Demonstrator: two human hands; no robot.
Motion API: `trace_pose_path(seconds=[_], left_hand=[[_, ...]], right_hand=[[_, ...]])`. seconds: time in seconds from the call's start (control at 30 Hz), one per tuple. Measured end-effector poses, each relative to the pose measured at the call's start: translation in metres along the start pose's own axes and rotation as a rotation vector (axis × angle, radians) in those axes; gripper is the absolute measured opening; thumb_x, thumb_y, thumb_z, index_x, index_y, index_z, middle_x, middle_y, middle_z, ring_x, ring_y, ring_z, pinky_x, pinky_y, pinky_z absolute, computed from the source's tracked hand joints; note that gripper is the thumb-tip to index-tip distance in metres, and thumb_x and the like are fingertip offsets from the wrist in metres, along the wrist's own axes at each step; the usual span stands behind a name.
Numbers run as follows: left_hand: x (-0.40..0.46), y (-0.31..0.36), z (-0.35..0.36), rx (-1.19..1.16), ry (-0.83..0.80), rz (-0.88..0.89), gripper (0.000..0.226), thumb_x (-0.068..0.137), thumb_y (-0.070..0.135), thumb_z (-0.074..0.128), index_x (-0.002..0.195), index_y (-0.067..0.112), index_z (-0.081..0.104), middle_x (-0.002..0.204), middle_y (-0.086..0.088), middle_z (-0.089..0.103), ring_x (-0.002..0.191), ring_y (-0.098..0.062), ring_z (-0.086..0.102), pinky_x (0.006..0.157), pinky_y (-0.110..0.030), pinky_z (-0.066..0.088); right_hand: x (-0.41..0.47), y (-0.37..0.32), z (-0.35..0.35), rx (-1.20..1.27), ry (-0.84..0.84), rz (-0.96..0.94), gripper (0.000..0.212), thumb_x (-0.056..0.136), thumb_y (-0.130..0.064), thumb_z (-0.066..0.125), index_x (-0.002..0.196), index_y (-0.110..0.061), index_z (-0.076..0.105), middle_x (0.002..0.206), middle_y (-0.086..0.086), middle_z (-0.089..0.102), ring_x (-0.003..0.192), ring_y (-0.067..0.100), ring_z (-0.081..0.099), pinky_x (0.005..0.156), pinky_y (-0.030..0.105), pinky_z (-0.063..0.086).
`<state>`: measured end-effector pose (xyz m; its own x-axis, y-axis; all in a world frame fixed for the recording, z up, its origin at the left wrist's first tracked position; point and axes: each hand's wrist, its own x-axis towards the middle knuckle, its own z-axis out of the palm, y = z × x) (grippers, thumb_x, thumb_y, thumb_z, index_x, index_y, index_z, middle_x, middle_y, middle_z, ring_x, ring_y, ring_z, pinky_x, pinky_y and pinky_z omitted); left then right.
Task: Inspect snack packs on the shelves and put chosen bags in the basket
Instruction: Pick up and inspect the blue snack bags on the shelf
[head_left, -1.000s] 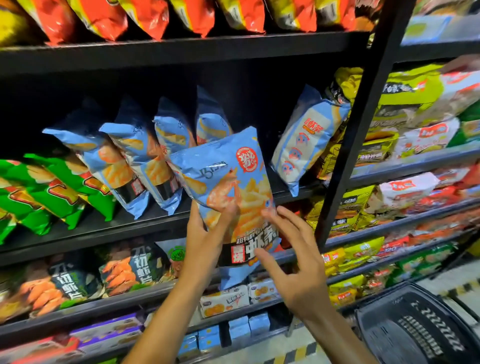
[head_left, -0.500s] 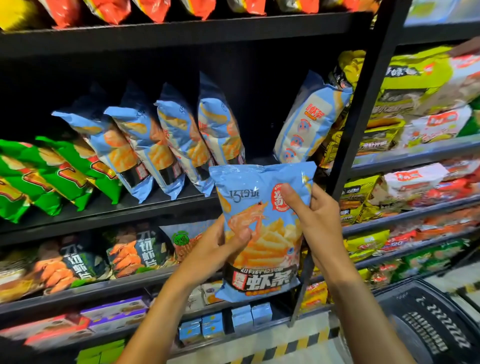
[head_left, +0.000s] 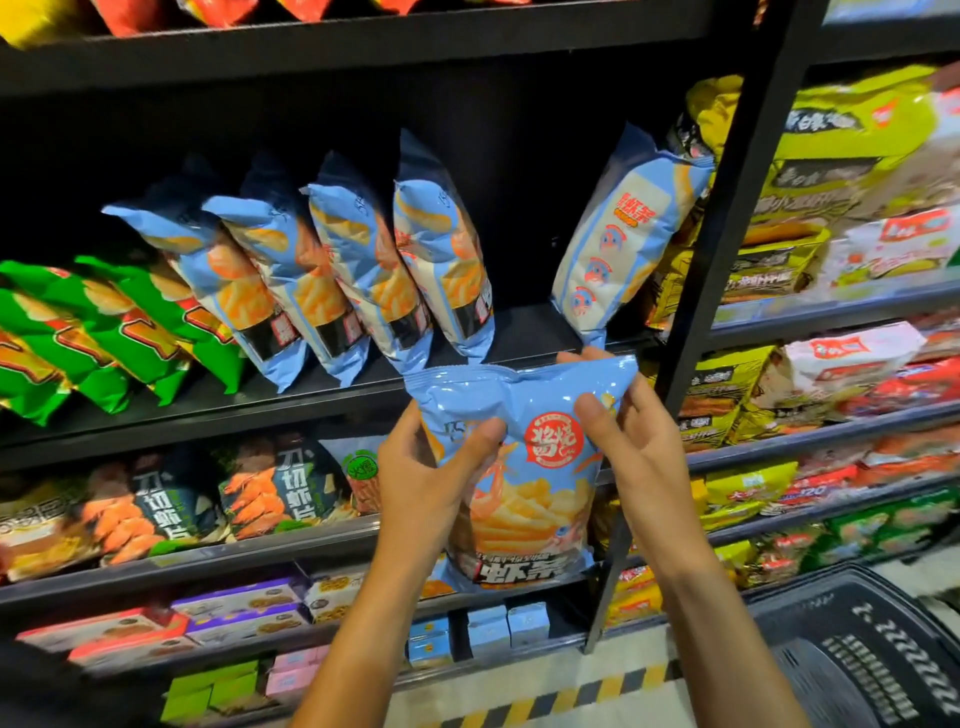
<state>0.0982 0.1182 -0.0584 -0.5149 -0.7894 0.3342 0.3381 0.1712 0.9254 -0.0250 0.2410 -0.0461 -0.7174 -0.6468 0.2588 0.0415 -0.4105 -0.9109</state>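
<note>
Both hands, left hand (head_left: 426, 478) & right hand (head_left: 636, 457), gripped a blue snack bag (head_left: 524, 483) marked "虾条"; black basket (head_left: 878, 654) at 4 o'clock.

The blue snack bag (head_left: 524, 467) was held upright in front of the shelves, front face toward the viewer, clear of the shelf boards. Its light blue foil showed a red round seal near the upper right, a picture of pale orange sticks with a shrimp in the middle, and a dark band with white characters at the bottom. Left thumb lay across the front at the upper left edge; right thumb pressed the front beside the seal, with right fingertips hooked over the top right corner. The top seam was crumpled between the two grips. The black basket (head_left: 883, 660) sat low, below and right of the right fingers, well apart from the bag.
</note>
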Motion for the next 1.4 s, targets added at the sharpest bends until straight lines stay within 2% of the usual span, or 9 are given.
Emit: trace_pose_path(seconds=[0.17,0.37,0.5,0.7,0.87,1.0,1.17,1.3,1.4], left_hand=[[-0.004,-0.008,0.005,0.024,-0.050,0.008,0.034,0.075,0.023,0.083,0.106,0.017,0.070,0.103,0.010,0.079,0.100,-0.011,0.075,0.080,-0.023,0.058],[-0.001,-0.004,0.011,-0.077,-0.182,-0.112,0.075,0.062,0.059,0.090,0.116,0.014,0.062,0.107,0.010,0.078,0.101,-0.008,0.073,0.079,-0.020,0.057],[0.007,-0.002,0.014,-0.061,-0.092,-0.167,0.034,0.080,0.026,0.084,0.104,0.005,0.073,0.099,-0.007,0.079,0.093,-0.024,0.076,0.074,-0.030,0.059],[0.004,-0.007,0.013,0.050,0.018,-0.139,0.025,0.076,0.024,0.082,0.089,0.006,0.071,0.081,-0.008,0.075,0.080,-0.027,0.075,0.069,-0.036,0.061],[0.003,-0.008,0.013,0.073,-0.008,-0.114,0.022,0.077,0.022,0.081,0.089,0.009,0.068,0.081,-0.002,0.076,0.079,-0.020,0.075,0.068,-0.029,0.058],[0.003,-0.006,0.012,0.049,-0.012,-0.159,0.024,0.089,0.028,0.075,0.095,0.006,0.070,0.095,-0.016,0.077,0.091,-0.034,0.075,0.080,-0.047,0.062],[0.004,-0.007,0.013,-0.006,0.099,-0.230,0.036,0.097,0.029,0.068,0.088,-0.005,0.062,0.098,-0.039,0.065,0.093,-0.055,0.067,0.084,-0.066,0.054],[0.008,-0.008,0.007,-0.026,0.100,-0.321,0.042,0.096,0.031,0.066,0.057,0.017,0.062,0.076,-0.011,0.072,0.077,-0.030,0.074,0.070,-0.043,0.058],[0.012,-0.007,0.006,-0.004,0.044,-0.373,0.043,0.094,0.042,0.063,0.084,0.001,0.071,0.095,-0.015,0.078,0.090,-0.034,0.075,0.086,-0.048,0.059]], right_hand=[[0.001,-0.002,-0.008,-0.099,0.075,0.023,0.037,0.082,-0.028,0.075,0.112,-0.007,0.073,0.107,0.005,0.079,0.099,0.022,0.076,0.077,0.032,0.061],[0.005,0.011,-0.015,-0.148,0.209,-0.017,0.021,0.084,-0.023,0.079,0.096,-0.005,0.077,0.093,0.007,0.080,0.089,0.025,0.078,0.073,0.034,0.062],[0.007,0.015,-0.015,-0.217,0.117,0.013,0.024,0.082,-0.025,0.078,0.095,-0.005,0.076,0.091,0.007,0.080,0.088,0.024,0.078,0.074,0.035,0.063],[0.011,0.012,-0.009,-0.179,0.030,0.070,0.023,0.077,-0.027,0.080,0.092,-0.011,0.077,0.088,0.008,0.079,0.084,0.023,0.078,0.068,0.030,0.062],[0.013,0.018,0.001,-0.097,0.167,0.140,0.019,0.080,-0.021,0.085,0.076,-0.007,0.073,0.080,0.013,0.078,0.075,0.029,0.078,0.064,0.037,0.063],[0.016,0.022,0.002,-0.060,0.215,0.197,0.014,0.082,-0.021,0.085,0.075,-0.015,0.075,0.084,0.011,0.079,0.080,0.028,0.079,0.067,0.038,0.063],[0.018,0.024,-0.005,-0.140,0.126,0.232,0.043,0.083,-0.040,0.081,0.082,0.001,0.068,0.088,0.021,0.077,0.084,0.030,0.077,0.078,0.045,0.063],[0.022,0.016,-0.016,-0.218,0.018,0.226,0.085,0.088,-0.064,0.056,0.099,0.020,0.058,0.095,0.029,0.072,0.087,0.036,0.074,0.081,0.044,0.059],[0.022,0.016,-0.018,-0.267,0.080,0.188,0.083,0.094,-0.059,0.052,0.098,0.023,0.056,0.092,0.032,0.070,0.091,0.048,0.067,0.080,0.052,0.056]])
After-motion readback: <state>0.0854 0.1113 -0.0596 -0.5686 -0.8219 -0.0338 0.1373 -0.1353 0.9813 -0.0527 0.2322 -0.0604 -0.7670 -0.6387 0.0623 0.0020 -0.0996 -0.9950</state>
